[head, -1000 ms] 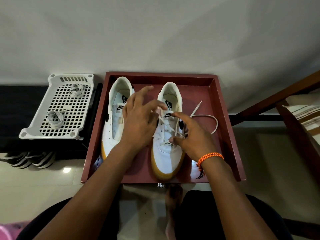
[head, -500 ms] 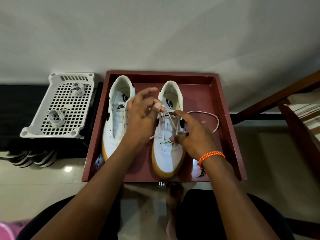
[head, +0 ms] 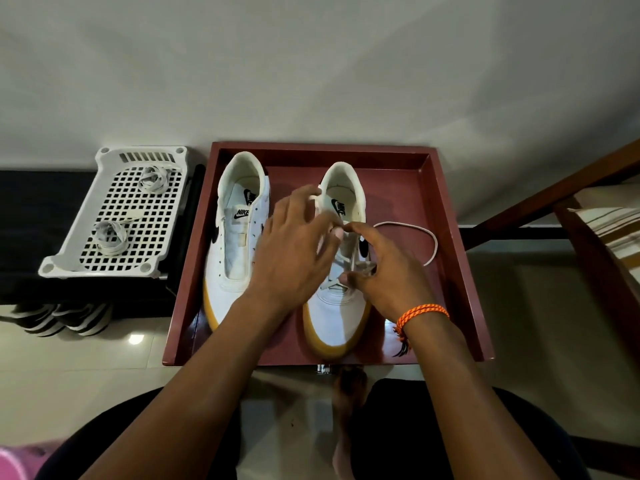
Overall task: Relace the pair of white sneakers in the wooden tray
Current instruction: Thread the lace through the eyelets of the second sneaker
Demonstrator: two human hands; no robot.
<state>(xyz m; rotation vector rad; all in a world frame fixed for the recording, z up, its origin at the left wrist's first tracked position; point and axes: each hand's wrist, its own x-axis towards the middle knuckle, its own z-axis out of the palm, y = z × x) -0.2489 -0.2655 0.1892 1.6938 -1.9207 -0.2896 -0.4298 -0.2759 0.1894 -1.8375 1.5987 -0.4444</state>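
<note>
Both hands over the right sneaker, fingers partly blurred.

I see my left hand (head: pixel 294 258) with fingers spread and blurred, so I cannot tell if they hold the lace (head: pixel 408 226). My right hand (head: pixel 384 271) seems to pinch the lace at the eyelets of the right sneaker (head: pixel 341 306). The left sneaker (head: pixel 235 244) lies unlaced beside it in the wooden tray (head: pixel 464 289).
</note>
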